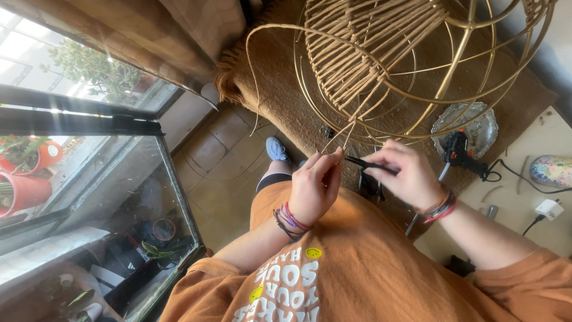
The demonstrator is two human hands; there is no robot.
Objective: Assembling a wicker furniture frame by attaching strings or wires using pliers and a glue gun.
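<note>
Left hand curled, fingertips pinched on thin rattan strands hanging from woven basket frame. Right hand closed around black cutters, blades pointing at strands just beside left fingertips. Frame rests on brown mat, directly above both hands. Glue gun near right wrist, beside glass dish. Glass door well left; tiled floor between.
</note>
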